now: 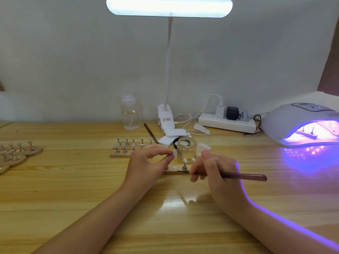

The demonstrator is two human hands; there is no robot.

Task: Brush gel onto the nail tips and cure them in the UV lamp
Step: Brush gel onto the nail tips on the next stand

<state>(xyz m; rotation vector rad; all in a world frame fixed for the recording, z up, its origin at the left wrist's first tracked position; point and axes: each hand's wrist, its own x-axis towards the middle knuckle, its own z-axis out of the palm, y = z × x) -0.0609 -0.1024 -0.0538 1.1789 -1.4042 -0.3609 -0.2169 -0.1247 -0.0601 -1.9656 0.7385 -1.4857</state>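
Head camera view: a person is working at a wooden surface (73,189) under a lit clip-on desk lamp (169,6). The left hand (146,164) is pinching a small pale nail tip (174,154) in a narrow grip between thumb and fingertips, holding it just above a wooden holder strip (173,170) lying near the middle of the surface. The right hand (214,171) is gripping a dark brush (242,176), fingers curled round the handle, with the bristle end pointing left over the strip, beside a nail stand (184,166) standing on it. A clear glass jar (186,147) is sitting just beyond the two hands. Farther back on the left, more nail tips on stands (128,145) are waiting on another wooden strip. At far right, the UV lamp (300,123) is glowing violet, with stands visible inside its opening. A clear bottle (130,114) and a white power strip (227,122) are sitting along the far wall.
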